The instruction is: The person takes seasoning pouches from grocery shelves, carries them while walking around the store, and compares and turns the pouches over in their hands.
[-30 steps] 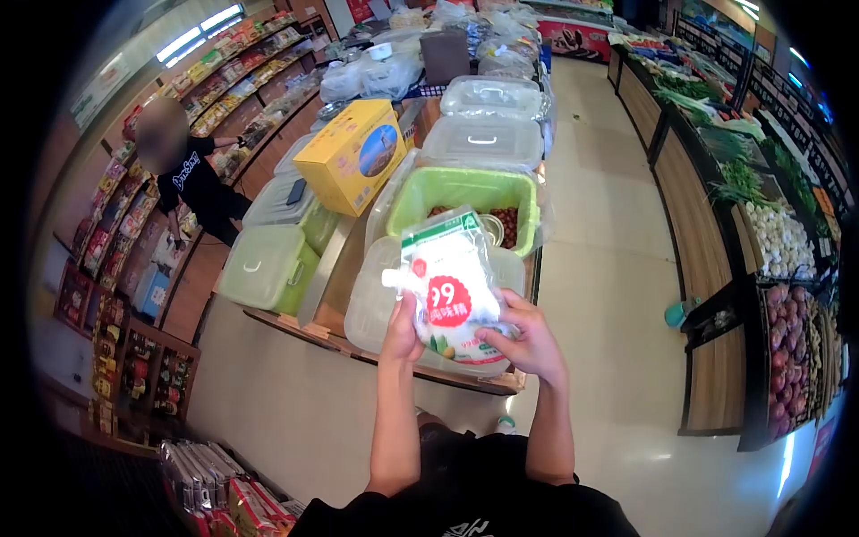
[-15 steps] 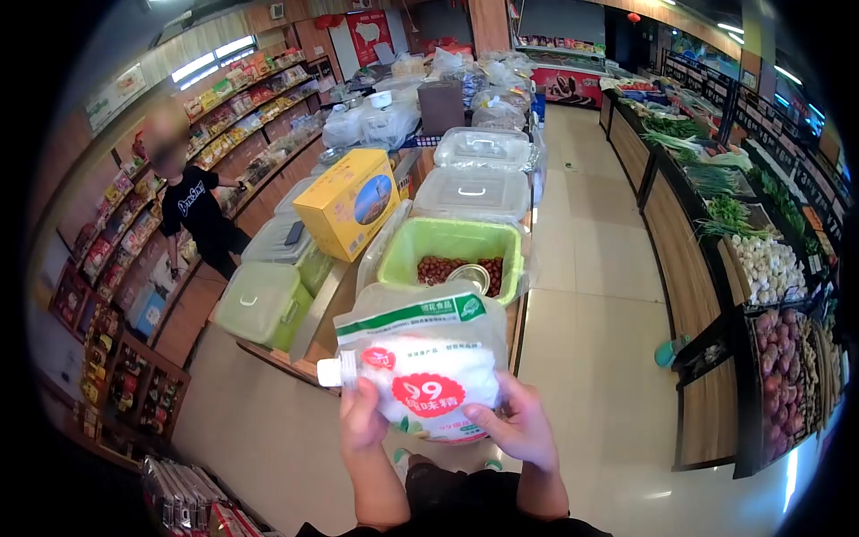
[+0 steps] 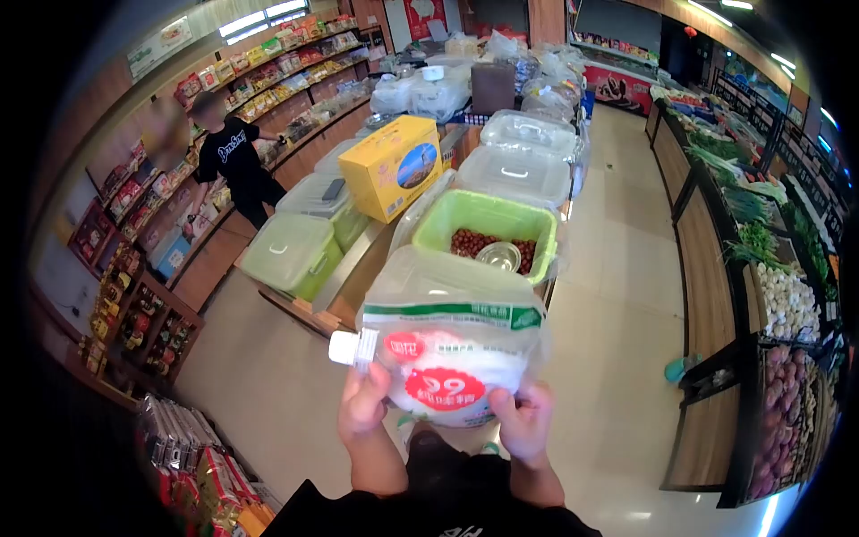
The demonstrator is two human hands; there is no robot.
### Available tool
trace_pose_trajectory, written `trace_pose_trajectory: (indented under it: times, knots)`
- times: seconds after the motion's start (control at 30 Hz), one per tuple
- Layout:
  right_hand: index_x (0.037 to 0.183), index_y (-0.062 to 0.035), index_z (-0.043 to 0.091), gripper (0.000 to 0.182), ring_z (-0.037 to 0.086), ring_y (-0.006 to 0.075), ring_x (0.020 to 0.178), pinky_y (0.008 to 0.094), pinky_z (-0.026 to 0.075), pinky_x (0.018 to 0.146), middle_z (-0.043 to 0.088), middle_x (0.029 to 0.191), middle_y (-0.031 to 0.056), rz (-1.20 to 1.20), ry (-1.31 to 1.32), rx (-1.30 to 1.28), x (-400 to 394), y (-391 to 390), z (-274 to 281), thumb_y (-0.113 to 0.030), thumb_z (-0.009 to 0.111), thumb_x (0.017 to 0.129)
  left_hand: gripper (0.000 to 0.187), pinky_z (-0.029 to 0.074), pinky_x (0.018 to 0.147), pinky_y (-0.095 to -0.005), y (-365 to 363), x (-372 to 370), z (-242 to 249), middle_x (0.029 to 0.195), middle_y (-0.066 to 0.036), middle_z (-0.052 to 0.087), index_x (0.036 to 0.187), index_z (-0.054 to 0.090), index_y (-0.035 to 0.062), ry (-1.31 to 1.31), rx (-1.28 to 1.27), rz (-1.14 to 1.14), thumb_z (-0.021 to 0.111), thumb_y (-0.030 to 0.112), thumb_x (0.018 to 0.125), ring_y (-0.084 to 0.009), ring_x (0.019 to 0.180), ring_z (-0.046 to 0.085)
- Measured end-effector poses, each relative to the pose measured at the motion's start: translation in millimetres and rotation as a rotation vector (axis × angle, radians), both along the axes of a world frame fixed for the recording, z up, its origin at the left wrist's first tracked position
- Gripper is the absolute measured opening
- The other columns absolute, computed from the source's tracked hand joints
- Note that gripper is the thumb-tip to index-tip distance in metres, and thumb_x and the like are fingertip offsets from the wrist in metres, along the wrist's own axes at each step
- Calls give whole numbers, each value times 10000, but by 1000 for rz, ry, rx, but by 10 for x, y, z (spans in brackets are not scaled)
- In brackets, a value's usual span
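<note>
Held up in front of me is a clear and white plastic bag (image 3: 447, 383) with a green stripe and red oval labels. My left hand (image 3: 365, 404) grips its lower left side, where a small white item with a barcode label (image 3: 354, 348) sticks out. At the lower right edge, my right hand (image 3: 524, 422) holds the bag with the thumb across its front. Just beyond the bag stands a green bin (image 3: 429, 225) of red-brown round items (image 3: 465, 242), with a round metal bowl (image 3: 499, 258) in it.
A yellow box (image 3: 376, 179) stands on lidded bins (image 3: 291, 251) to the left. A person in black (image 3: 234, 157) is beside the packet shelves. Vegetable stands (image 3: 680, 268) line the right side, across a tiled aisle (image 3: 608, 295). Red packets (image 3: 215, 483) lie low at the left.
The view has shifted left, so the bins and shelves appear further right. The bag is tilted differently, showing more of its clear upper part. Both hands still hold it.
</note>
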State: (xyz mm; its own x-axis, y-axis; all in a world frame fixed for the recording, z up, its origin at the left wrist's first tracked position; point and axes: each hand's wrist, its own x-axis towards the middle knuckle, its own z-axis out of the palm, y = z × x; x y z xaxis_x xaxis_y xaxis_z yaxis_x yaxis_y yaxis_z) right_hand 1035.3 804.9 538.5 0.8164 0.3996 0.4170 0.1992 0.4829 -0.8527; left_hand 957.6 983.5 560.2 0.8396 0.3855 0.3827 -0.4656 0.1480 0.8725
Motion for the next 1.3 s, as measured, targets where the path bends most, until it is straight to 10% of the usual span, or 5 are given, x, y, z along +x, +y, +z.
trace_pose_trajectory:
  times: [0.2, 0.3, 0.53, 1.3]
  knots:
    - [1075, 60, 619, 316, 585, 111, 882, 258, 454, 797, 658, 974, 75, -75, 72, -3, -112, 2, -9, -216, 596, 923, 527, 430, 858, -298, 165, 30, -170, 1034, -98, 632, 1178, 551, -33, -67, -85, -95, 617, 389, 869, -168, 945, 579]
    - [1115, 59, 598, 340, 574, 125, 947, 276, 437, 855, 644, 1031, 78, -59, 131, 95, -155, 166, 5, -225, 587, 929, 395, 458, 763, -289, 205, -30, -11, 930, -94, 654, 1065, 606, -23, -54, 476, -1, 663, 299, 844, -145, 849, 597]
    - [1130, 67, 575, 392, 584, 149, 944, 295, 442, 863, 644, 1020, 81, 11, 158, 87, -180, 314, 35, -256, 607, 912, 252, 485, 660, -291, 207, -85, -134, 757, -86, 665, 962, 649, -35, 24, 353, 192, 684, 149, 794, -159, 677, 621]
    - [997, 62, 629, 376, 605, 139, 824, 261, 475, 727, 666, 899, 96, -105, 70, 0, 158, 24, -135, -276, 691, 845, 223, 483, 634, -270, -153, 151, 174, 765, -125, 668, 914, 661, -57, 153, 563, 308, 695, 98, 757, -164, 674, 635]
